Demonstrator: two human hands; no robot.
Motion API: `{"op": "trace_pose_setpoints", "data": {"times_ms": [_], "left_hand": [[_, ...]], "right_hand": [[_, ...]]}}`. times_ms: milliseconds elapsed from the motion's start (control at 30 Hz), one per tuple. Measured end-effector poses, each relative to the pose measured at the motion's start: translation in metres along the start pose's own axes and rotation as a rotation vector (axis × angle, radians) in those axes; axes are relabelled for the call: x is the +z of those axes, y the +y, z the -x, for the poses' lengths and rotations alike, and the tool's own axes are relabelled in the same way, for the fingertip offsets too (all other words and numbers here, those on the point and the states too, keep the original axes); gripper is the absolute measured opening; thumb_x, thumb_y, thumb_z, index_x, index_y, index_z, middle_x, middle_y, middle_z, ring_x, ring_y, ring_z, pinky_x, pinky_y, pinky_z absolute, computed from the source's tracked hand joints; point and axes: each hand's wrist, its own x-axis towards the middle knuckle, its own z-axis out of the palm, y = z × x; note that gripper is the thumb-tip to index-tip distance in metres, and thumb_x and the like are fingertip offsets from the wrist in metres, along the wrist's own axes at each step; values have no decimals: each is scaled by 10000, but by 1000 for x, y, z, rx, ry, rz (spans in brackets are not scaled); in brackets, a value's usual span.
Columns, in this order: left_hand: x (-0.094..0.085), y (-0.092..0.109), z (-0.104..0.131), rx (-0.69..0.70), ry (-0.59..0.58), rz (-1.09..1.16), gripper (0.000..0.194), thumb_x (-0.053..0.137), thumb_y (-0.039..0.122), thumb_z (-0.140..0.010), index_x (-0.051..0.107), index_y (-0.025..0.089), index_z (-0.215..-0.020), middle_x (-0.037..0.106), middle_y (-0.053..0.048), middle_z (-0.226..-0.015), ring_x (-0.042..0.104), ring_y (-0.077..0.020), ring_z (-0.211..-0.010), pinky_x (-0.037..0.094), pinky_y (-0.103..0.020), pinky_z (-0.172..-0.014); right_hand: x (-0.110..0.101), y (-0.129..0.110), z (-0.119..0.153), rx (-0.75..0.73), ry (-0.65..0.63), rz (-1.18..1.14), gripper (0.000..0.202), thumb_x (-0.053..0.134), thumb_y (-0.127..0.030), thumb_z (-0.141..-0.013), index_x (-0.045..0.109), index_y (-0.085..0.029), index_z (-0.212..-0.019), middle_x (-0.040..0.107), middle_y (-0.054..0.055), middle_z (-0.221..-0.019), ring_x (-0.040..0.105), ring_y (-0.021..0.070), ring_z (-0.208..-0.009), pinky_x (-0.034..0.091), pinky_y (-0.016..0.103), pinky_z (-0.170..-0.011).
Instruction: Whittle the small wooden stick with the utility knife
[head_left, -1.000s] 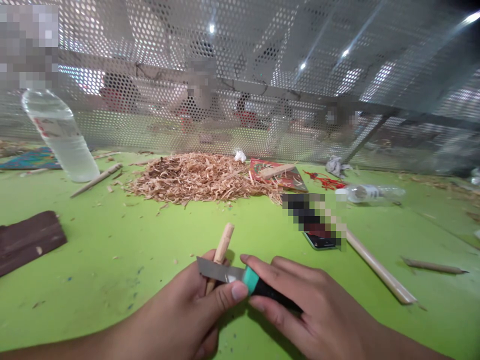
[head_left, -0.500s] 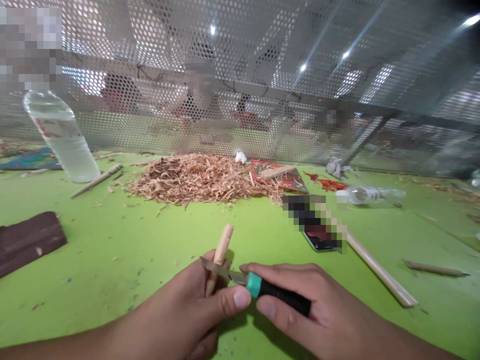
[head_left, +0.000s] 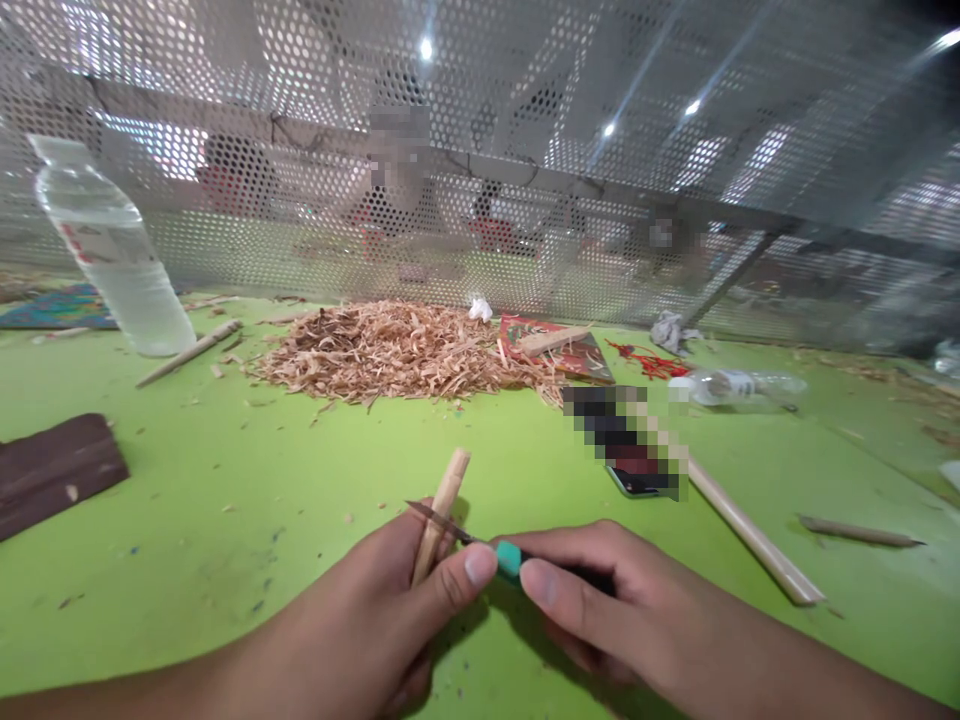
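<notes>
Green counter: shavings heaped toward its far edge. By the near edge, centre, my right hand is clamped on the knife; my left hand is closed round the lower part of the wooden stick. The blade crosses the stick; I cannot confirm whether the hands touch. My judgement: grip the stick firmly, blade shallow, strokes short, left thumb clear of the blade.
</notes>
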Motion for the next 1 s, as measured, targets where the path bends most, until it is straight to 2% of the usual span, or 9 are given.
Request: {"op": "trace_pose_setpoints", "data": {"times_ms": [267,367,467,600,733,800,867,933,1000], "left_hand": [[2,1,1,-4,41,-89,573,540,803,-957,566,236,-1034,354,138,-511,281,-108,-448,229,-236,-436],[2,-2,1,-6,47,-97,587,496,818,-965,564,240,-1039,361,135,-500,277,-108,-439,217,-235,-429],[1,-4,0,4,61,-81,575,548,808,-946,580,235,-994,376,128,-496,276,-103,-424,204,-237,-417],[2,-4,0,35,60,-64,577,566,823,-928,541,246,-929,360,134,-491,252,-93,-430,194,-220,-401],[2,-3,0,49,4,-34,604,554,847,-919,491,248,-952,332,157,-505,202,-71,-424,171,-191,-376],[2,-1,0,66,-19,-23,615,576,826,-928,521,221,-1027,345,159,-522,200,-63,-430,172,-180,-371],[1,0,-1,86,-40,7,691,606,798,-935,532,178,-1232,342,167,-525,204,-64,-422,180,-177,-359],[0,1,-2,93,-65,59,833,640,765,-940,426,163,-1476,375,164,-550,219,-65,-409,198,-180,-351],[-1,1,-3,101,-76,107,914,668,723,-951,307,199,-1607,441,141,-619,239,-59,-423,226,-179,-366]], "right_hand": [[0,1,1,106,-10,-1,456,613,-615,-1071,729,-179,-1002,459,-79,-596,413,86,-527,327,167,-467],[1,3,1,119,-19,-44,469,612,-610,-1073,646,-182,-885,461,-77,-604,401,81,-528,329,172,-485],[4,3,2,140,-33,-125,493,596,-634,-1070,570,-196,-844,461,-75,-614,394,75,-516,333,169,-483],[10,0,4,201,-34,-205,567,572,-728,-1034,529,-203,-826,453,-77,-609,374,60,-490,302,149,-445],[11,-4,5,277,-53,-343,658,612,-873,-902,521,-222,-881,462,-94,-618,334,40,-442,284,118,-383],[10,-5,5,313,-70,-408,686,647,-899,-851,538,-225,-915,479,-95,-620,322,32,-430,283,102,-363],[7,-4,4,334,-89,-451,681,687,-883,-837,559,-223,-946,510,-86,-633,341,28,-426,288,91,-358],[5,-2,3,345,-117,-504,651,702,-850,-858,574,-224,-984,541,-77,-636,363,29,-413,303,91,-356],[1,1,1,345,-141,-571,611,712,-814,-879,581,-231,-1009,560,-74,-616,376,37,-394,335,102,-349]]}}
